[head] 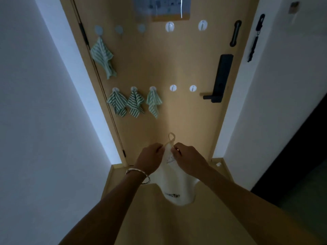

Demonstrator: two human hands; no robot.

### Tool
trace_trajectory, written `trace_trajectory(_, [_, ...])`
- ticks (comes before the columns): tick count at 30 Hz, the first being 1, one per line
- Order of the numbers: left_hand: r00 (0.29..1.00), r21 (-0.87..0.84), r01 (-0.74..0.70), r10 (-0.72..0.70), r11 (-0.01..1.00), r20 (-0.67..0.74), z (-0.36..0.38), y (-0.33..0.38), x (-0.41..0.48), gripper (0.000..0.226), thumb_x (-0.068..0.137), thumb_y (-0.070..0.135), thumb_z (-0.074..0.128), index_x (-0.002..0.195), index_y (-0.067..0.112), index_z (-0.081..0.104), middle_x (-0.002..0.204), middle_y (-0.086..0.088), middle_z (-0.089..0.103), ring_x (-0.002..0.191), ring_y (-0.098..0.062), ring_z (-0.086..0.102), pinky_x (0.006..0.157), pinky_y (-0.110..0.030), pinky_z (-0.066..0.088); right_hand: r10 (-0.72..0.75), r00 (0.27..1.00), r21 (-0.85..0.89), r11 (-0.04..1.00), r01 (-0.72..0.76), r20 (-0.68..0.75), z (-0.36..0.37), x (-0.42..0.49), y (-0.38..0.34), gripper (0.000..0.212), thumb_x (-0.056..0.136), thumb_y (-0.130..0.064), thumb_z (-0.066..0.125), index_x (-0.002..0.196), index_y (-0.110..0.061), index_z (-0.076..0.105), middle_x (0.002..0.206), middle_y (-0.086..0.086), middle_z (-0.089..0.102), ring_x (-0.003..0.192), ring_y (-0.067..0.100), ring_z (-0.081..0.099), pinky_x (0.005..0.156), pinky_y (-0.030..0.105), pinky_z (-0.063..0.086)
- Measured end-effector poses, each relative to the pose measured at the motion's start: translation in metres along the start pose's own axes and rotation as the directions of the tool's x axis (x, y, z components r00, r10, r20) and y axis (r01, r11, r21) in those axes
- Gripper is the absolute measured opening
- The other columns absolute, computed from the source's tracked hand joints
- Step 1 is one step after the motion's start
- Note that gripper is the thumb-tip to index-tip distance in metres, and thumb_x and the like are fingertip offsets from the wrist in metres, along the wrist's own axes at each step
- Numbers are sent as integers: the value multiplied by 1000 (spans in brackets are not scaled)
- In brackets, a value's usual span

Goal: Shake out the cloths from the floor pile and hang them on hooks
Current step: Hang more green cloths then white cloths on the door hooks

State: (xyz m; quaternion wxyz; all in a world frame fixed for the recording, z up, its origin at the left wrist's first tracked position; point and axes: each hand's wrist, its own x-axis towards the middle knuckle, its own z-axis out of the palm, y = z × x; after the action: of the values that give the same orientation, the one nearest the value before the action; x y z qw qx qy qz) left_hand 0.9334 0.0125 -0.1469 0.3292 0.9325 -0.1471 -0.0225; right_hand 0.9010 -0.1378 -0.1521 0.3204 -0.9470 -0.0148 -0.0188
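Your left grip (150, 159) and right grip (188, 159) both pinch the white cloth (177, 188) at its top, before the door's (159, 68) lower edge. It looks light and limp; hold just under its loop (171, 137).

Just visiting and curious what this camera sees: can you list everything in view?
Door: one, tan, centre.
Hooks: ten, pale, two rows on the door; six free.
Striped cloths: four, green and white, one on the top-left hook, three on the lower row.
White cloth: one, white, held low before the door.
Lock handle: one, black, door's right side.
Notice: one, blurred, top of door.
Bracelet: one, silver, left wrist.
Left hand, right hand: both pinch the white cloth near its loop.
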Motion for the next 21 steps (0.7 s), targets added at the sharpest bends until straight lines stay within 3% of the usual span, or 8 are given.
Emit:
trace_trajectory(5, [999,-31,28,-29,999,-39,10,13,56,28,99,21,41,100,3,62,97,-15,64,89,-29,57,69,-30,36,-33,999,24,999,32,34,-22,60,27,28,102,-33,37,90,-12,52,78,10,60,73,29,58,62,35,41])
trace_trajectory(8, [997,-17,49,-50,999,-54,13,16,91,27,99,21,41,100,4,62,96,-12,64,83,-23,54,63,-26,28,-36,998,16,999,36,59,-28,92,41,28,102,-34,37,91,-13,52,83,13,63,77,30,59,63,33,40])
trace_trajectory(12, [998,-25,22,-23,999,-59,22,16,140,28,99,20,41,98,2,62,96,-15,64,86,-27,56,59,-25,23,-25,997,14,1000,24,67,-37,132,57,28,102,-33,36,88,-13,50,84,15,63,77,31,58,65,36,41])
trace_trajectory(16, [999,-43,-2,0,999,-33,39,12,199,27,99,20,40,95,4,61,93,-13,64,82,-24,55,63,-27,28,10,999,-22,1000,-9,44,-41,182,79,29,102,-33,36,88,-13,50,73,9,55,68,27,52,64,38,41])
trace_trajectory(21, [998,-91,-55,56,994,4,54,-1,289,27,99,19,41,95,1,60,96,-18,63,88,-31,57,71,-32,34,84,996,-78,994,-81,33,-47,262,104,29,103,-30,35,92,-9,52,79,13,58,72,28,56,65,38,41])
